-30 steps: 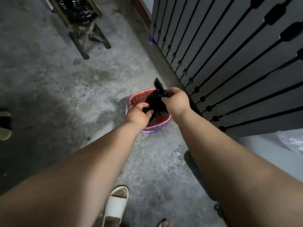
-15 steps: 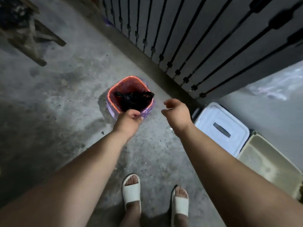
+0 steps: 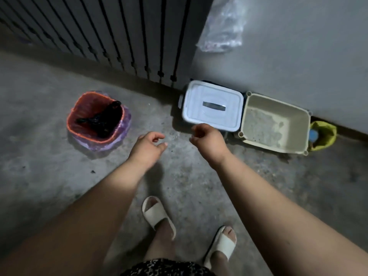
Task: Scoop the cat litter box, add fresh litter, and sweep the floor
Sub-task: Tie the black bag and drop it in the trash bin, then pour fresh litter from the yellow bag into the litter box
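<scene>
Both hands are empty. The left hand (image 3: 148,147) hangs with its fingers loosely curled and parted. The right hand (image 3: 208,139) does the same, thumb close to the fingertips but pinching nothing visible. One second earlier both hands gripped the black bag (image 3: 103,120) over the orange basket (image 3: 68,124). The bag now lies released inside that basket, and the hands have drawn away towards the litter box (image 3: 276,145).

The right hand is near the litter box's left front corner, over the front edge of the white lidded container (image 3: 211,104). That container stands just beside the box's left end, and contact cannot be confirmed. The basket sits well to the left of the litter box. A yellow-green pouch (image 3: 326,134) lies at its right end.

The litter box stands uncovered against the wall, holding a thin, patchy layer of pale litter (image 3: 260,124).

Assessment: waste disposal appears complete and fresh litter is the likely next step, possibly from the closed container. Dark specks on the floor (image 3: 49,176) left of the litter box show that sweeping is still to be done.
</scene>
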{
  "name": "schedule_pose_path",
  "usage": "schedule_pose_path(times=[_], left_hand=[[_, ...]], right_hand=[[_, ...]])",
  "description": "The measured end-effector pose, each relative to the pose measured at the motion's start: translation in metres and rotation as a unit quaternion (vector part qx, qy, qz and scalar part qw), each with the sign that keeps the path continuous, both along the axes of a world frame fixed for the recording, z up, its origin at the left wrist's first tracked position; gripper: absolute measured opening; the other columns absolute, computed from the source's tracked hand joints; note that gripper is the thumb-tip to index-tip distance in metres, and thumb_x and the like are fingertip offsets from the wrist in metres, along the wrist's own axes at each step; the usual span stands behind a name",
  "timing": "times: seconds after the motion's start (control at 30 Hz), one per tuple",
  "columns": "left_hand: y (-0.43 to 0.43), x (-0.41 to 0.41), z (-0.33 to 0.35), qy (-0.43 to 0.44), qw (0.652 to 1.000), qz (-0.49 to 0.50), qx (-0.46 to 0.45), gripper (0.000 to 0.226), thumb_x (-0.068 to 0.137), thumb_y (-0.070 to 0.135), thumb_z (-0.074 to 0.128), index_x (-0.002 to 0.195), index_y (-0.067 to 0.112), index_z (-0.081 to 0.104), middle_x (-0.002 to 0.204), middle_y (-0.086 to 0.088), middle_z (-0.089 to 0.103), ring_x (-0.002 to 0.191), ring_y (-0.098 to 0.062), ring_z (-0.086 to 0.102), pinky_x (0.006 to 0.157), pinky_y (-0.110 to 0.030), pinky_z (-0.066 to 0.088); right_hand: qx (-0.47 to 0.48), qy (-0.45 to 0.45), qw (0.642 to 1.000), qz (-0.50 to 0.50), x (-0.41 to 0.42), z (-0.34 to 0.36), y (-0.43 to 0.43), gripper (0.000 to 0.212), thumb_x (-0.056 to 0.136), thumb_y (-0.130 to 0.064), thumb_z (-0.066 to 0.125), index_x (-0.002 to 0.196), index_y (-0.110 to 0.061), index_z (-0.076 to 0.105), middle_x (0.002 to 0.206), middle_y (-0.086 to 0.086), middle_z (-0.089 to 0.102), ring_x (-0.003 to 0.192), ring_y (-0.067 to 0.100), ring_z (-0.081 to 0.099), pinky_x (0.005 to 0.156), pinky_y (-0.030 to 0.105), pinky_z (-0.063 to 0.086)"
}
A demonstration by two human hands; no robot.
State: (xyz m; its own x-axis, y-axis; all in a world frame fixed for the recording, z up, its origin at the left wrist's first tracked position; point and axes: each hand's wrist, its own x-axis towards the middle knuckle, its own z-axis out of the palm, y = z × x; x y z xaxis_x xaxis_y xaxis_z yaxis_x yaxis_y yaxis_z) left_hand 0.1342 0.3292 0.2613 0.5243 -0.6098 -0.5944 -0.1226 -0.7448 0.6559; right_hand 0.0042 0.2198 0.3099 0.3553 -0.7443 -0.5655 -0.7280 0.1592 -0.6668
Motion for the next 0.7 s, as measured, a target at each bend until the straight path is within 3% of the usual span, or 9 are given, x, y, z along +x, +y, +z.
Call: schedule_pose_path(times=[0.13,0.3,0.5,0.7], left_hand=[[-0.024,-0.054,0.014,0.003,0.999,-0.044,-0.001,0.026,0.084,0.021,0.066,0.11,0.019,0.064,0.122,-0.012,0.056,0.108,-0.02,0.056,0.092,-0.02,0.037],[-0.052,-0.138,0.034,-0.006,0.994,-0.111,0.001,0.028,0.086,0.023,0.064,0.113,0.019,0.063,0.124,-0.009,0.054,0.109,-0.019,0.055,0.093,-0.021,0.038],[-0.072,-0.257,0.055,-0.014,0.986,-0.164,-0.001,0.027,0.088,0.025,0.062,0.115,0.02,0.062,0.123,-0.006,0.053,0.106,-0.017,0.055,0.087,-0.02,0.039],[-0.093,-0.404,0.071,0.023,0.984,-0.178,-0.008,0.027,0.088,0.023,0.063,0.114,0.019,0.062,0.116,-0.005,0.055,0.103,-0.02,0.057,0.088,-0.027,0.042]], right_hand=[[0.019,-0.015,0.998,-0.061,-0.061,0.006,-0.006,0.026,0.087,-0.001,0.059,0.112,-0.008,0.061,0.071,-0.003,0.053,0.058,0.008,0.047,0.049,0.012,0.038],[0.029,-0.04,0.99,-0.133,-0.157,0.014,-0.014,0.023,0.087,0.0,0.057,0.109,-0.008,0.059,0.066,-0.005,0.048,0.053,0.006,0.042,0.043,0.007,0.033],[0.036,-0.067,0.977,-0.197,-0.281,0.021,-0.019,0.027,0.085,0.002,0.06,0.11,-0.006,0.061,0.071,-0.005,0.05,0.061,0.006,0.046,0.057,0.015,0.038],[0.02,-0.076,0.969,-0.234,-0.432,0.038,-0.03,0.025,0.084,0.002,0.061,0.105,-0.011,0.06,0.069,-0.006,0.048,0.061,0.006,0.045,0.057,0.016,0.038]])
